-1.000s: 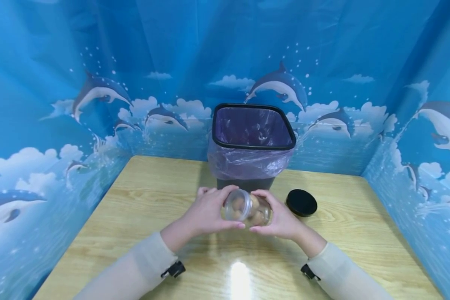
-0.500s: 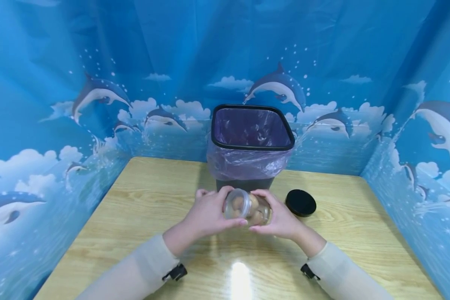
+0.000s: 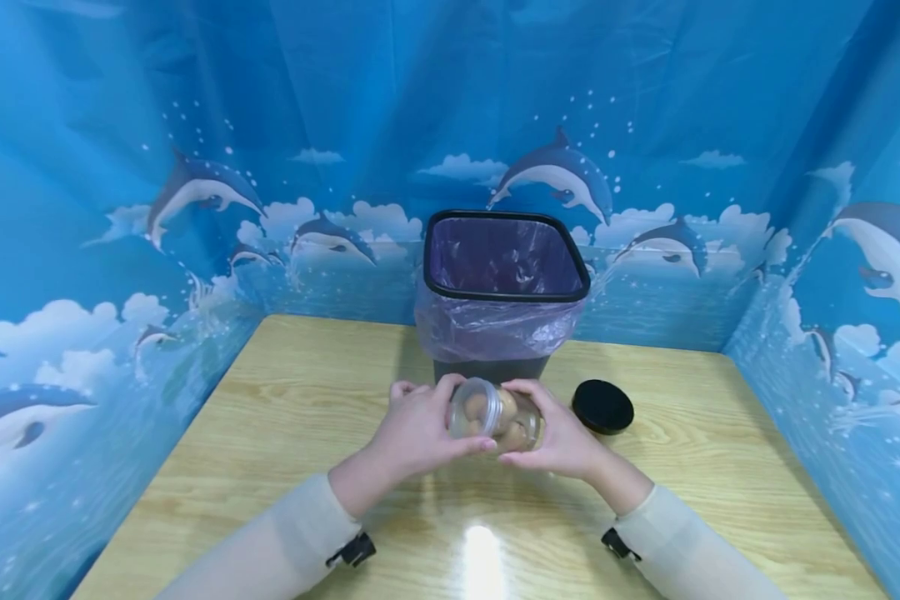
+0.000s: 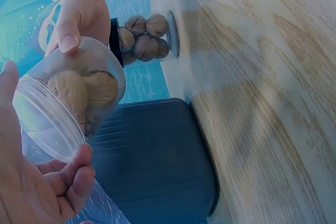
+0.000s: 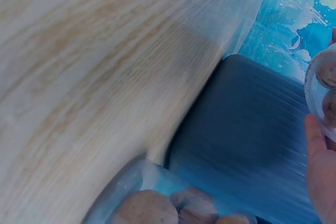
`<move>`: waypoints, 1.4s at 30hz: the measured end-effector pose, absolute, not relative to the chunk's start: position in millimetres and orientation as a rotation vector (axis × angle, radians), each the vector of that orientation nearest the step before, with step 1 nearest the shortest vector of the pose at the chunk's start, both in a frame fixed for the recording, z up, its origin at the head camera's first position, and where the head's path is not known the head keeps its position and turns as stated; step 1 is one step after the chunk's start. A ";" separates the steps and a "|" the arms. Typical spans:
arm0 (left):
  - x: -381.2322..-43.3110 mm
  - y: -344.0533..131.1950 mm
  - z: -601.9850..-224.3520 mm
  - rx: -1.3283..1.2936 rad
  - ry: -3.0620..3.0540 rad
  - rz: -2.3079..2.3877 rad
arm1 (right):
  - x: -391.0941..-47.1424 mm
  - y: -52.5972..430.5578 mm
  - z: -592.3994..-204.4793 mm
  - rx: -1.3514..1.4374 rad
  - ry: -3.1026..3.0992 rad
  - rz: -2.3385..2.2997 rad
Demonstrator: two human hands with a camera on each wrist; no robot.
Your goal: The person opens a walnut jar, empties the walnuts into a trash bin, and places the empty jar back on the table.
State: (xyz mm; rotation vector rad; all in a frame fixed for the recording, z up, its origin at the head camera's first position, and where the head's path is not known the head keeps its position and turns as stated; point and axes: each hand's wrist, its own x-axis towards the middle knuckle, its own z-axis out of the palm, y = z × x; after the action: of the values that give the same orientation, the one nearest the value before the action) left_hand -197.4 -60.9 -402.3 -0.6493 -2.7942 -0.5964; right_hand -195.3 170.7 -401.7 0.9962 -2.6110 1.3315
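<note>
A clear jar [image 4: 113, 69] with several walnuts [image 4: 68, 93] in it is held between my two hands, tilted, its ridged rim toward the left. My left hand [image 3: 412, 429] grips the rim end, thumb in front and fingers behind. My right hand [image 3: 566, 442] grips the base end from the other side. Whether a clear lid covers the mouth, I cannot tell. Just beyond my right hand stands a second walnut jar with a black lid [image 3: 603, 407]; the left wrist view shows this jar's clear side [image 4: 173, 35].
Behind my hands stands a dark bin [image 3: 487, 368] with a black rim [image 3: 506, 296] and a purple bag [image 3: 495, 329]. The wooden table [image 3: 270, 400] reaches a blue dolphin-print curtain [image 3: 360, 100] at the back and sides.
</note>
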 end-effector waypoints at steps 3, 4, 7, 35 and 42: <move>-197.7 -62.1 -403.5 -0.651 -2.805 -0.592 | -194.9 171.0 -401.4 0.985 -2.619 1.305; -198.1 -62.7 -404.0 -0.652 -2.810 -0.587 | -194.7 171.2 -401.2 0.982 -2.619 1.294; -199.3 -65.8 -404.9 -0.673 -2.804 -0.569 | -194.8 172.2 -400.9 0.970 -2.622 1.265; -221.1 -78.7 -406.5 -1.287 -2.454 -0.511 | -213.7 183.3 -430.1 0.979 -2.634 1.247; -219.8 -78.1 -406.8 -1.233 -2.511 -0.455 | -199.6 176.4 -406.2 1.005 -2.627 1.239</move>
State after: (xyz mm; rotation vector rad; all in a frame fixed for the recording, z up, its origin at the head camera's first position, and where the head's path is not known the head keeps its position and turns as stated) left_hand -219.8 -78.1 -406.8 -1.2327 -2.5107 -0.4554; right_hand -199.6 176.4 -406.2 1.0049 -2.6273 1.2392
